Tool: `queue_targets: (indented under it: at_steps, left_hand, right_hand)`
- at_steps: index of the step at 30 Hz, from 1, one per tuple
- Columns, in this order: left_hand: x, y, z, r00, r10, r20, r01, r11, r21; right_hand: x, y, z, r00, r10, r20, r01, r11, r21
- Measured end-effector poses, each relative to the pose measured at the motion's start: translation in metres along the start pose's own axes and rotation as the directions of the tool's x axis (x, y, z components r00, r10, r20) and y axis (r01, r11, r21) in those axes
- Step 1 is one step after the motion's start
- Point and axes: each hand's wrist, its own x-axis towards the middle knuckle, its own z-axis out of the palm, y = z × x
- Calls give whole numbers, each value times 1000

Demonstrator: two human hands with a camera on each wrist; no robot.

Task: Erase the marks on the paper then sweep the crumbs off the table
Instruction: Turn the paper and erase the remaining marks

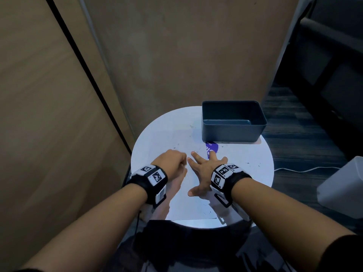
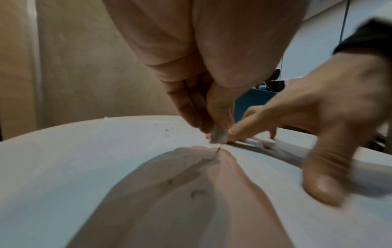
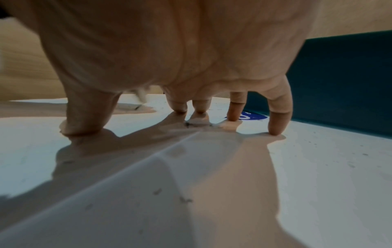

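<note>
Paper (image 1: 176, 138) lay flat on the round white counter (image 1: 255, 173), reaching from near its front edge toward the dark bin (image 1: 233, 132) at the back right. Dark crumbs (image 1: 174, 147) were scattered over the sheet and the bare counter to the right. The left hand (image 1: 172, 163) was clenched round a small pale eraser (image 2: 219, 136), thumb and fingers pinching it with its tip on the paper. The right hand (image 1: 202, 173) was spread flat, fingers straight and splayed, fingertips (image 3: 275, 129) pressing on the sheet and counter just beside the left hand; one finger touched a purple printed card (image 1: 212, 149) that lay partly under the bin. The glossy counter showed the hands' reflections. Both wrists wore black bands with white coded tags. Behind the counter stood tan panels (image 1: 176, 55) meeting at a corner, one crossed by a black line. To the right were dark striped floor (image 1: 294, 138), a white cable (image 1: 306, 169) across it, a pale box (image 1: 343, 187), and dark furniture farther back.
</note>
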Motion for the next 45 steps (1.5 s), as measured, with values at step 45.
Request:
queue_targets:
  at_steps: [45]
  left_hand:
    - [-43, 13, 10, 996, -70, -48, 64, 991, -115]
  right_hand:
    - [18, 2, -2, 984, -25, 178, 34, 998, -48]
